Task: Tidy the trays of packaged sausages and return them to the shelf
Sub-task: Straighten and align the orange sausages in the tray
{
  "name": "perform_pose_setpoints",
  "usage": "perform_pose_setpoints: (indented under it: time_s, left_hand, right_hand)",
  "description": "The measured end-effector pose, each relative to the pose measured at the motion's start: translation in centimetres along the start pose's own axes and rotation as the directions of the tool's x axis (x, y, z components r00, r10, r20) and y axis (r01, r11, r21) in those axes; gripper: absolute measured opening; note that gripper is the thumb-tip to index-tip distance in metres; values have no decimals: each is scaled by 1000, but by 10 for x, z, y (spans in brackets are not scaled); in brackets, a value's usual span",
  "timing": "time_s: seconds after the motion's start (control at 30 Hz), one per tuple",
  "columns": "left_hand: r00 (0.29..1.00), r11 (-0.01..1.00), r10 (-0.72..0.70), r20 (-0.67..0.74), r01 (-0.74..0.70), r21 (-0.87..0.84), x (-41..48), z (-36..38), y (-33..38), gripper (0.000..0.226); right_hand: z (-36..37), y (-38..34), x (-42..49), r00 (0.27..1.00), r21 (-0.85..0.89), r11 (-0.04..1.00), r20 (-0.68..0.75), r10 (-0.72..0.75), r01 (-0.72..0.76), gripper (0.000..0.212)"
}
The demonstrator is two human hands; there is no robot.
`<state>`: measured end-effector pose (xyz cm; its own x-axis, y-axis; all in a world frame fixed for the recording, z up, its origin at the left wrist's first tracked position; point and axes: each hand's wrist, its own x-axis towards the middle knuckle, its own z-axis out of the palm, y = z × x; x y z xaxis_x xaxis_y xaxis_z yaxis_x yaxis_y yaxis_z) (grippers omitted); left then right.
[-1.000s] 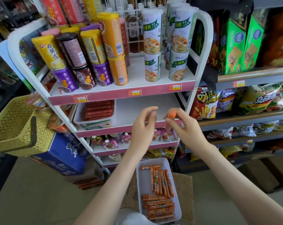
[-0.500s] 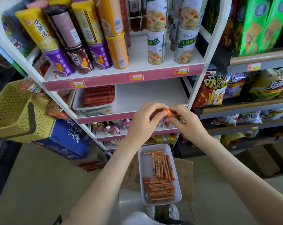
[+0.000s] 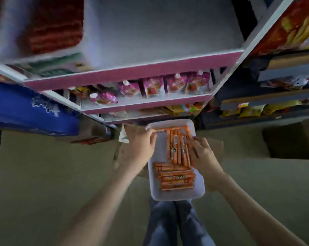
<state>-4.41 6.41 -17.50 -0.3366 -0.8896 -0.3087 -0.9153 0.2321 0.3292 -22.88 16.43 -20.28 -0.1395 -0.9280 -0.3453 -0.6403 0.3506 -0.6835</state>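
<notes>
White tray (image 3: 176, 195) sits at 6 o'clock from frame centre, on brown cardboard (image 3: 214, 148), long side running 12 to 6. Inside it:
- At the 12 end, lengthwise sausages (image 3: 175, 148) in orange wrappers lie side by side.
- At the 6 end, a crosswise stack (image 3: 175, 178) of the same kind.
- A single sausage (image 3: 167, 130) lies across the far rim.

Left hand (image 3: 137, 150) is at the tray's 10 o'clock corner. Its fingers are bent and the tips are at the left end of the single sausage. With the blur I cannot tell whether it pinches the sausage or only touches it. Right hand (image 3: 203, 153) is at the tray's 3 o'clock side. Its fingers are fairly straight and together, laid flat against the right flank of the lengthwise sausages, gripping nothing.

Shelf (image 3: 132, 75), with a pink front edge, is at 12 o'clock, its board mostly bare. At 11 o'clock on it is a second tray (image 3: 10, 38) of dark red sausages, heavily blurred. Pink pouches (image 3: 175, 84) are on the shelf level below. Blue box (image 3: 26, 110) is at 9 o'clock on the floor (image 3: 43, 174). Snack bags (image 3: 292, 27) are at 2 o'clock. Legs in jeans (image 3: 175, 222) are at 6 o'clock under the tray.
</notes>
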Motion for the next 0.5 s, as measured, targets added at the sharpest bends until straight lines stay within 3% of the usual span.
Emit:
perform_pose_setpoints:
  time_s: [0.07,0.17,0.27,0.33,0.4,0.5]
  left_hand:
    - [995,959,50,81,-70,274,14,52,-23,38]
    - [965,864,160,206,-238,444,36,104,-41,50]
    - [925,776,316,210,-380,504,61,159,-45,40]
    - [929,805,277,245,-364,468,71,177,-38,50]
    - [961,825,208,182,-273,495,79,190,-36,55]
    - [974,861,71,214,-168,481,91,202,-33,51]
  right_hand:
    - [34,31,12,999,-27,999,37,36,-35,51]
    - [69,55,30,998,-98,993,5,-70,70,54]
    - [106,82,51,986,-337,936,86,140,-103,65]
    - [129,96,57,977,-317,928,9,212,-198,71]
    - [145,101,59,972,-205,951,-90,219,-233,76]
    - [156,109,56,982,-227,961,-135,132,-160,74]
